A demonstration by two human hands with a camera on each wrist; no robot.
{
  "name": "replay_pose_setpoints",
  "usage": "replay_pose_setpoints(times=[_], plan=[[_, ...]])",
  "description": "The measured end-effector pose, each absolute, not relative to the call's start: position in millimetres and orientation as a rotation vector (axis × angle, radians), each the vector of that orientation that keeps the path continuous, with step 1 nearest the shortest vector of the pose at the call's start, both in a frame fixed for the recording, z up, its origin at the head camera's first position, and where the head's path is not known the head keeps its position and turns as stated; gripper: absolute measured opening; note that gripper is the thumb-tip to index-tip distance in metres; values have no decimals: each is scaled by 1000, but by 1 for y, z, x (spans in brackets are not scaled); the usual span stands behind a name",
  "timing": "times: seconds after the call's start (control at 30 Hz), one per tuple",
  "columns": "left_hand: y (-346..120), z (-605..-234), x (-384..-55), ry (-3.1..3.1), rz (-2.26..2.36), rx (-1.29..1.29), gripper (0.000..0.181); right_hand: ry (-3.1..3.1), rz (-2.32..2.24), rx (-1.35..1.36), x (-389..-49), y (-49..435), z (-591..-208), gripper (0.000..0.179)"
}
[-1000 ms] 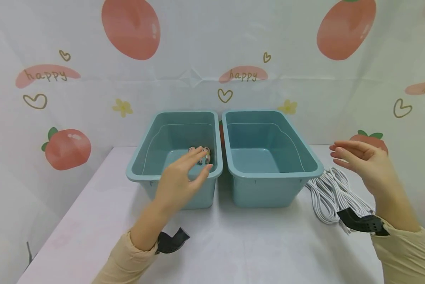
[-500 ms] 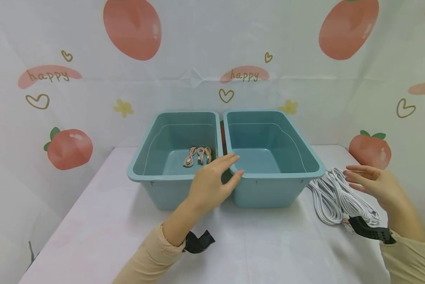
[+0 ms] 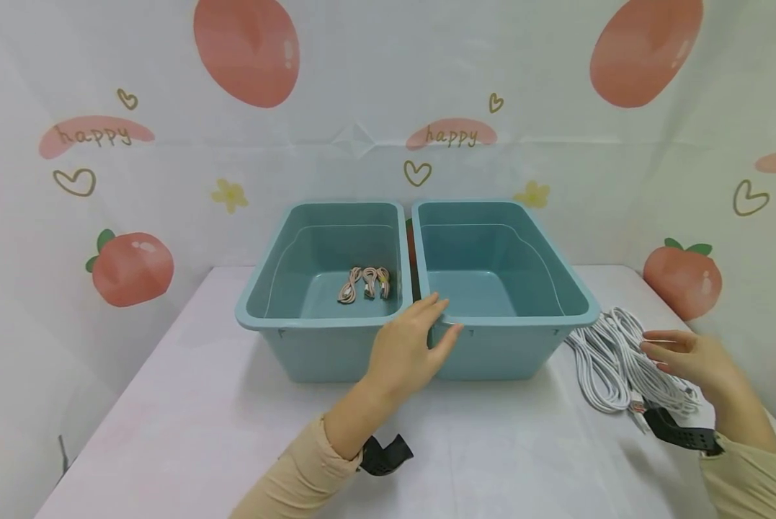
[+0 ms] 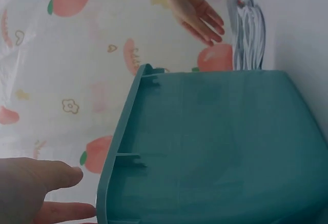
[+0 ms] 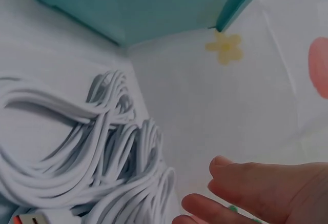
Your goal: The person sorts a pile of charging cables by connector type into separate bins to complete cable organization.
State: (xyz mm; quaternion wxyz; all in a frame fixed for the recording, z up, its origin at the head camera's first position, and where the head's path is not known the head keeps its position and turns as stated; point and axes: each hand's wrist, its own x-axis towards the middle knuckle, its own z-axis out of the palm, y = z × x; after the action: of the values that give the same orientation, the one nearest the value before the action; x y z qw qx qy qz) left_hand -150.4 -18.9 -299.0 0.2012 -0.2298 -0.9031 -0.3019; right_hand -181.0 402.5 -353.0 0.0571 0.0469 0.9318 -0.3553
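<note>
My left hand (image 3: 400, 353), fingers extended, hovers at the near corner where the left bin (image 3: 323, 353) and right bin (image 3: 498, 353) meet. In the left wrist view its fingertips come right up to a bin's rim (image 4: 105, 193); I cannot tell whether they touch. Three small bundles of pinkish-beige cable (image 3: 369, 282) lie inside the left bin. To the right, my right hand (image 3: 699, 360) is held with loose fingers just above and beside a heap of coiled white cables (image 3: 608, 360). In the right wrist view that hand (image 5: 256, 190) holds nothing and is apart from the coils (image 5: 102, 152).
Both light-blue bins stand side by side on a white-covered table (image 3: 167, 404), a narrow gap between them. A white fruit-printed backdrop (image 3: 336, 86) rises behind. Close to the right bin's right side lie the white cables, with a plug end (image 3: 637, 402) facing the front.
From over the left bin, my left hand has shifted right and down to the corner between the bins. My right hand has lowered toward the white cables.
</note>
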Motion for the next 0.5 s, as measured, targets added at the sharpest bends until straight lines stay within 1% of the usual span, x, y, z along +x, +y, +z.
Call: replay_pose_setpoints(times=[0.07,0.1,0.5], plan=[[-18,-301,-151,-2509,-829,-635,39,2830,-1010,174,-182,404,-356,63],[-17,-302,-151,-2500,-822,-631,39,2825,-991,189,-182,406,-357,64],[-12,-316,-158,-2331,-734,-613,32,2805,-884,252,-183,416,-365,65]])
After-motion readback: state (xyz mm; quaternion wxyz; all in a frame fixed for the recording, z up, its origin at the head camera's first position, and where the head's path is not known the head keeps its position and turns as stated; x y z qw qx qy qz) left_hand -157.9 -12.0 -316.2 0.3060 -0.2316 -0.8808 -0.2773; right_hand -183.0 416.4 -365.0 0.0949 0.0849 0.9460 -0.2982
